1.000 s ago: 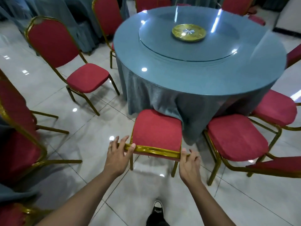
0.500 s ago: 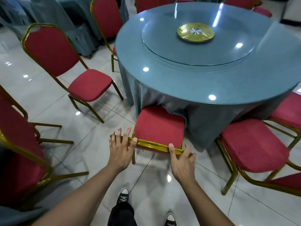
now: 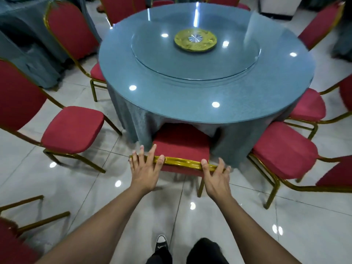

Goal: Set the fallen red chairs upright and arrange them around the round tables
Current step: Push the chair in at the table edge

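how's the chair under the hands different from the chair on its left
The held chair is pushed in, its seat partly under the tablecloth; the left chair stands clear of the table on open floor. The left hand and right hand rest on the held chair's gold top rail; nobody touches the left chair. The left chair's red backrest shows fully; the held chair's shows only edge-on. Both have red seats and gold frames.

Glossy white tiled floor (image 3: pixel 80 187), gold disc (image 3: pixel 195 40) at the centre of a glass turntable (image 3: pixel 171 60), black sneaker (image 3: pixel 161 242)
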Available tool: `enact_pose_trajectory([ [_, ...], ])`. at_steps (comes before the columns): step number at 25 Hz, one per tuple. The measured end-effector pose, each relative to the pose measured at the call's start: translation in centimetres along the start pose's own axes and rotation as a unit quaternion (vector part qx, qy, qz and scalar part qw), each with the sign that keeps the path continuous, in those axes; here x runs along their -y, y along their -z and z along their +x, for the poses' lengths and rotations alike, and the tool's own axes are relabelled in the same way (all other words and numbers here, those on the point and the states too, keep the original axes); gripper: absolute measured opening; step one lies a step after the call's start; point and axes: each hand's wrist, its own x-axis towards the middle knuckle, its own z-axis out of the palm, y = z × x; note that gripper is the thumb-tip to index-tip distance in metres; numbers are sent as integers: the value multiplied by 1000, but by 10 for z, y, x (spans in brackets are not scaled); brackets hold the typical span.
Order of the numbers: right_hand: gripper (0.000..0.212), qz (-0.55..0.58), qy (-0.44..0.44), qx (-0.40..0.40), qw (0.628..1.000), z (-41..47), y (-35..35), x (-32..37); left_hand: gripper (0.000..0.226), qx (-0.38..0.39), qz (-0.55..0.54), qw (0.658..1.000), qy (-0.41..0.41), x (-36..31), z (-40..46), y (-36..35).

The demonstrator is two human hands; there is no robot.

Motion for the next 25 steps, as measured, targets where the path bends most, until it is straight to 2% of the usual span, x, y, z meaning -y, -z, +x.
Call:
enact_pose_trajectory([
  [3,110,4,-13,-4,1000,14,-9,18,91,12,5,1000,-13,3,24,15],
  [14,121,-7,-44,10,999,34,-31,58,75,65,41,997,-10,14,70,53],
  [16,113,-16,-32,10,999,35,-28,54,75,40,52,998,-13,4,61,54],
  [19,88,-34,16,6,999,33,-18,38,66,-1,79,994,-78,-21,44,45],
  [22,64,-48,55,-8,997,19,1,8,54,6,84,990,-114,-52,24,31],
  [25,54,-22,65,-38,997,4,28,-20,41,9,106,984,-145,-88,8,19],
])
